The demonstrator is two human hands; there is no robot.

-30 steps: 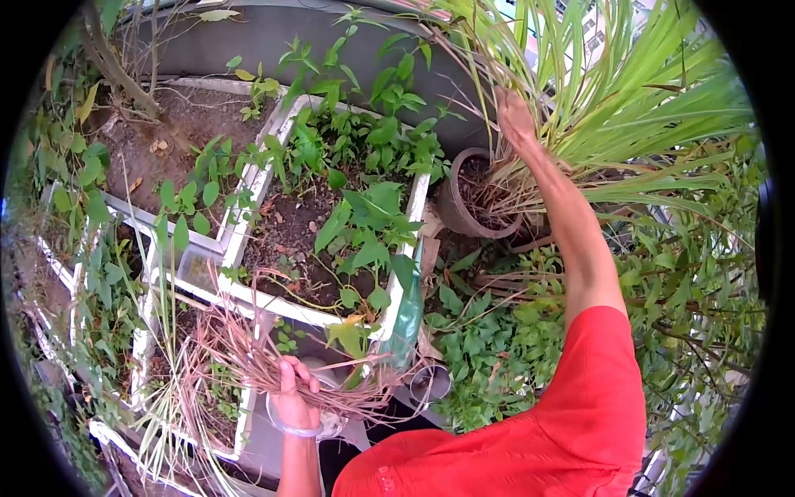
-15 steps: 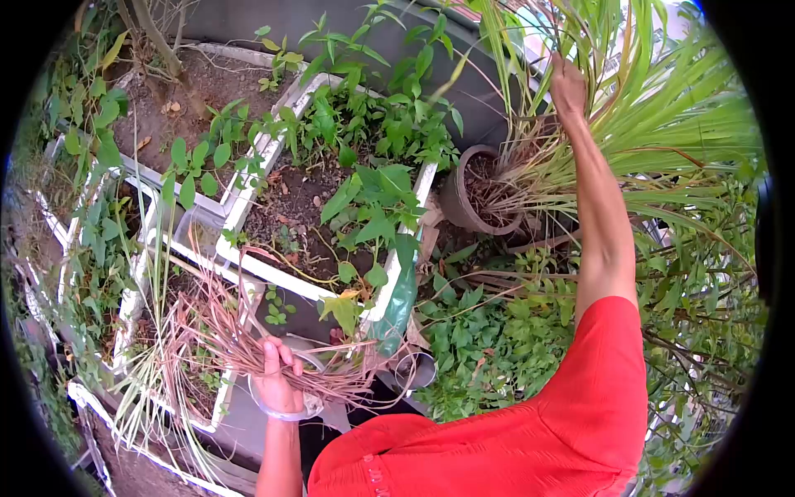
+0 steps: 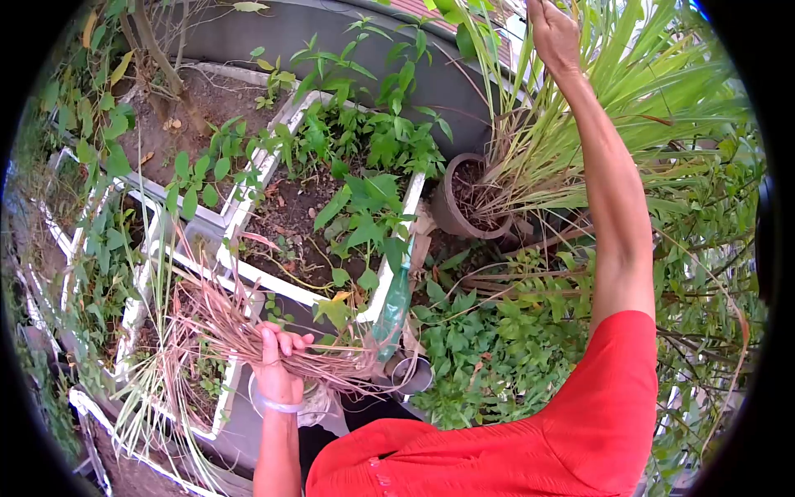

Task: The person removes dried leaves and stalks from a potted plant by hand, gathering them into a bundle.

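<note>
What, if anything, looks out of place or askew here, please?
The green bottle seems out of place, a manufactured thing beside the planter among growing plants. The pot also looks tilted, its grass flopping toward the right of the view, though the wide lens may exaggerate that.

Ctr: white-rimmed planter (image 3: 412, 195) w/ dark soil (image 3: 277, 217), broad-lvd plants (image 3: 368, 211). Green bottle (image 3: 392, 311) just beside its R rim; sm. grey pot (image 3: 421, 374) nr bottle's btm. Upper L: slim trunk (image 3: 171, 74) in brown plot (image 3: 228, 91). Grey wall (image 3: 248, 37) behind. Low leafy bed (image 3: 497, 356) R of bottle.
</note>
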